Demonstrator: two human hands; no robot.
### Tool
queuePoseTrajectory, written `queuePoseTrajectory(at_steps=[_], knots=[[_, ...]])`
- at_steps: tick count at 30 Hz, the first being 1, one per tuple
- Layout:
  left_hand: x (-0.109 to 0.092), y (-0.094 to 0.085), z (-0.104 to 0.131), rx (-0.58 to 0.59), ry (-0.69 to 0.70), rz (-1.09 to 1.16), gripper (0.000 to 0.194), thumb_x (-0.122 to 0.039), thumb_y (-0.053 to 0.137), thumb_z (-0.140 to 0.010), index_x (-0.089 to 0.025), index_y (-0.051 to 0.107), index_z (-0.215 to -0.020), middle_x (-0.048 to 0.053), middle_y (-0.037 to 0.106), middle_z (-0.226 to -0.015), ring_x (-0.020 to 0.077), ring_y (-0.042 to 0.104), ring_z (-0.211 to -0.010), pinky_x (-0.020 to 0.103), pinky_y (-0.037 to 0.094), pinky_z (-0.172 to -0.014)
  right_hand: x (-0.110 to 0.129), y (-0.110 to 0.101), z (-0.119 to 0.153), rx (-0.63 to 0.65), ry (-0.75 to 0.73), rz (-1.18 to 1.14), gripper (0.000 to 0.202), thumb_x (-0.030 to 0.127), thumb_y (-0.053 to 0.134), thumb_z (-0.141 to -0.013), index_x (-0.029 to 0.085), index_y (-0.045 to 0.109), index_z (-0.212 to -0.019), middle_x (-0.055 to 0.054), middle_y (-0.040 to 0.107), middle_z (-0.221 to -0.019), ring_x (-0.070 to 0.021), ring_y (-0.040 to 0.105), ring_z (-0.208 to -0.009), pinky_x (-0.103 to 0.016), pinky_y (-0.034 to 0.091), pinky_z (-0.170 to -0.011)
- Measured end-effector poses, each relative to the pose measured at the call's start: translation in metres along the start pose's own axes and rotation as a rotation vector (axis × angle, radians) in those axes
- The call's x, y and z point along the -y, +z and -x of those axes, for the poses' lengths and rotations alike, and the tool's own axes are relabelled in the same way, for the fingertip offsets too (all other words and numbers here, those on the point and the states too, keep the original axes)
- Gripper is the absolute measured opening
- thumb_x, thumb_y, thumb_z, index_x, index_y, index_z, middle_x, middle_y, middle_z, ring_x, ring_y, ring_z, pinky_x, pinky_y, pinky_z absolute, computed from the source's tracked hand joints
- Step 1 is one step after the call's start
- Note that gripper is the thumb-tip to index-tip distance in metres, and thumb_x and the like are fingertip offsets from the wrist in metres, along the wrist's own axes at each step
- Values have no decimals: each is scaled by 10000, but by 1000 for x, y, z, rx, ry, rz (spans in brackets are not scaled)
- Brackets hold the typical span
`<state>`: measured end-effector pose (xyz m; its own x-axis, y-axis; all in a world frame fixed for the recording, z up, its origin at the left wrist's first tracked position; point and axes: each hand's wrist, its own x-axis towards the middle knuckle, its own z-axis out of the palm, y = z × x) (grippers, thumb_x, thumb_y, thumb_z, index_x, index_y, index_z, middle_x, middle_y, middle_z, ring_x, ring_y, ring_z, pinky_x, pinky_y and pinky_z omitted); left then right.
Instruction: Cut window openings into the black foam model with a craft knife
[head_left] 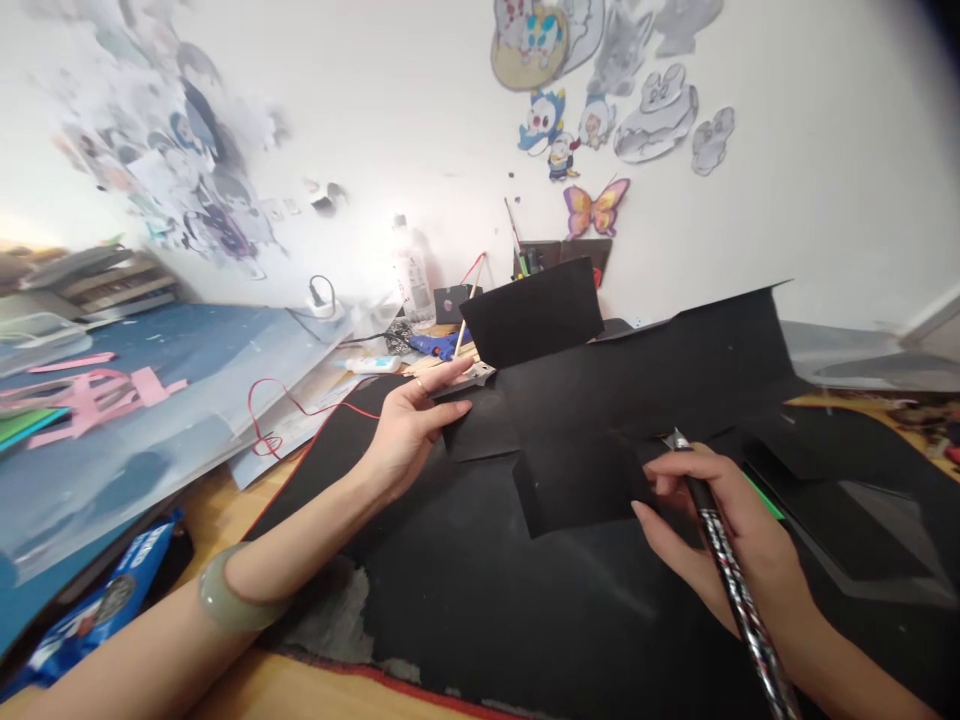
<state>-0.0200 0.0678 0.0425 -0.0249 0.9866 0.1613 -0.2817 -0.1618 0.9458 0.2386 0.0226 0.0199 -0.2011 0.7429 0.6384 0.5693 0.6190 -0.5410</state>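
A black card sheet, cut and creased into a box-like net with raised flaps, is held up over a black mat. My left hand pinches its left flap between thumb and fingers. In my right hand is a pen with a dark, speckled barrel and a silver tip pointing up and left. The right thumb and fingertips are also at the lower right edge of the card. Whether they grip it, I cannot tell.
Left of the mat lie a clear plastic sheet, pink paper strips, a red ribbon and a blue packet. A bottle, blue glue gun and glue tube are at the back. Black pieces lie right.
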Motion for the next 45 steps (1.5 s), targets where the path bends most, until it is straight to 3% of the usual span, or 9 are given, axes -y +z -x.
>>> queuePoseTrajectory(at_steps=[10,17,22,29,38,45], knots=[[4,-3,-3,37,-116,25,391,-100,689,-628,-189,645,-1006,36,625,-1066,166,553,-991,193,435,-790,2,-2,-1,-11,-140,155,293,80,562,-694,185,466,-950,-1,456,-747,-106,504,-663,-242,428,-651],[7,-4,-3,11,-286,24,260,-214,706,-664,-150,677,-914,54,684,-843,127,611,-713,193,467,-648,-1,0,1,-13,-122,161,269,87,543,-699,191,473,-937,-1,461,-752,-97,507,-657,-220,436,-634],[10,-3,-3,-30,-346,62,246,-250,710,-673,-149,673,-894,54,687,-790,133,616,-679,208,484,-625,-2,2,2,14,-126,170,259,82,531,-699,191,473,-927,5,459,-739,-96,502,-656,-229,436,-649],[7,-4,-3,-28,-356,107,208,-267,670,-710,-142,676,-877,51,688,-813,142,619,-703,213,481,-647,-2,3,4,74,-159,156,302,45,533,-685,186,467,-944,9,432,-739,-96,487,-675,-228,418,-652],[3,-3,-1,-18,-323,113,260,-322,640,-733,-150,669,-926,54,656,-999,183,595,-894,216,467,-723,-1,7,6,90,-204,159,335,15,506,-680,202,465,-954,3,459,-763,-95,512,-671,-210,443,-631],[0,-3,0,-75,-339,108,183,-268,674,-683,-171,689,-837,22,682,-907,156,611,-825,170,469,-655,-1,7,13,174,-213,144,348,27,469,-701,224,453,-987,-11,497,-776,-121,543,-696,-241,452,-612]])
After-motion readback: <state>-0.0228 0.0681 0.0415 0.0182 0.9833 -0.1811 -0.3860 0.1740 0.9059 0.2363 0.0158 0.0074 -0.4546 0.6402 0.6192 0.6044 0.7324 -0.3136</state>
